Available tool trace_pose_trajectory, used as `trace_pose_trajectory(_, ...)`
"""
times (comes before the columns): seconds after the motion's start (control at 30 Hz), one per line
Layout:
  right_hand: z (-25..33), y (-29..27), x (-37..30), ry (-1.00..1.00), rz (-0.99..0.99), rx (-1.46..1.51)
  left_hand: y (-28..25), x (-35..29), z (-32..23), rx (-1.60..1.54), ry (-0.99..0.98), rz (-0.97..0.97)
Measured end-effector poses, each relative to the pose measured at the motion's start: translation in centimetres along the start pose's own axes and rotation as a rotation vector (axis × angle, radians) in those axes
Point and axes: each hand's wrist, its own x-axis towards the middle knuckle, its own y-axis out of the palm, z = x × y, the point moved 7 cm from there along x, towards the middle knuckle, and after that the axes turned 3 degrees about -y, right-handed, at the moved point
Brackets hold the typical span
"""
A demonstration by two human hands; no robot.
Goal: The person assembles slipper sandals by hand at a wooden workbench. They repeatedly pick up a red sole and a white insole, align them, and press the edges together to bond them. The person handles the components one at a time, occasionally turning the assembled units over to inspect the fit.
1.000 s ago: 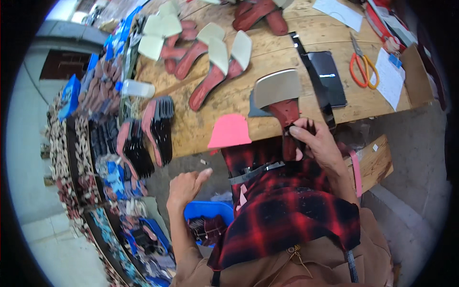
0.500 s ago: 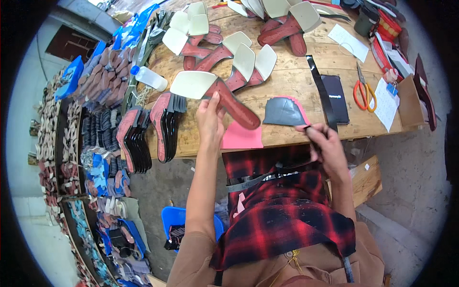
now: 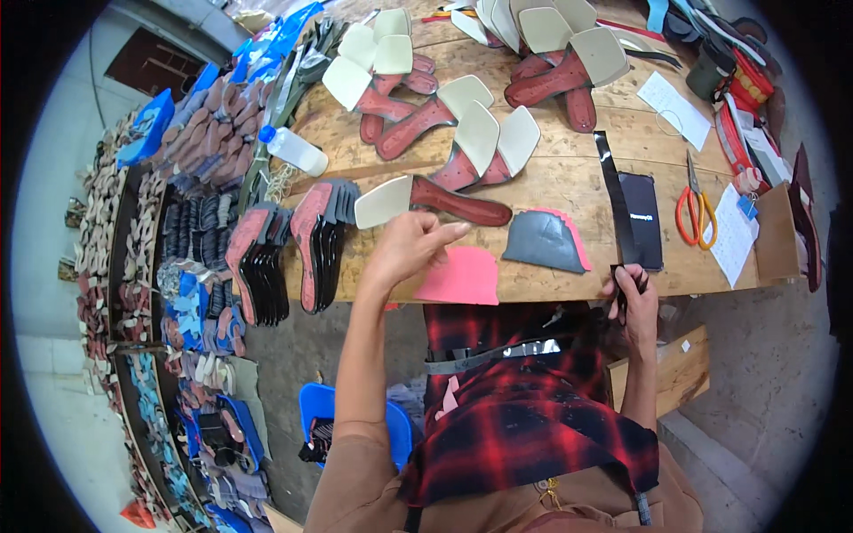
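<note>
A shoe insole with a dark red sole part (image 3: 464,202) and a cream forefoot lies on the wooden table, just beyond my left hand (image 3: 410,250). That hand is open, thumb and fingers apart, over the edge of a pink sheet (image 3: 462,277). To its right sits a stack of grey, rounded pieces (image 3: 544,240) with pink ones under it. At the table's front edge my right hand (image 3: 636,306) pinches black strip material, at the near end of a long glossy black strip (image 3: 611,182) that stretches away across the table.
More red and cream insoles (image 3: 413,124) lie crosswise at the back. Two rows of stacked insoles (image 3: 324,240) and a white bottle (image 3: 298,151) stand on the left. Right are a dark phone (image 3: 641,218), orange-handled scissors (image 3: 693,209) and papers (image 3: 733,235). Loaded shelves (image 3: 147,293) line the left.
My left hand has let go of the insole, which now lies on the table. My right hand has moved right and down to the near end of the long black strip.
</note>
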Motion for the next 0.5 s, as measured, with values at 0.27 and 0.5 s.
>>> trace_pose_trajectory(0.27, -0.3, -0.2, -0.2, 0.0, 0.041, -0.021, -5.8, 18.5, -4.7, 0.687, 0.281, -0.406)
trace_pose_trajectory(0.5, 0.5, 1.1, -2.8, 0.055, 0.099, 0.105, -5.4, 22.0, -2.8, 0.78, 0.273, -0.349)
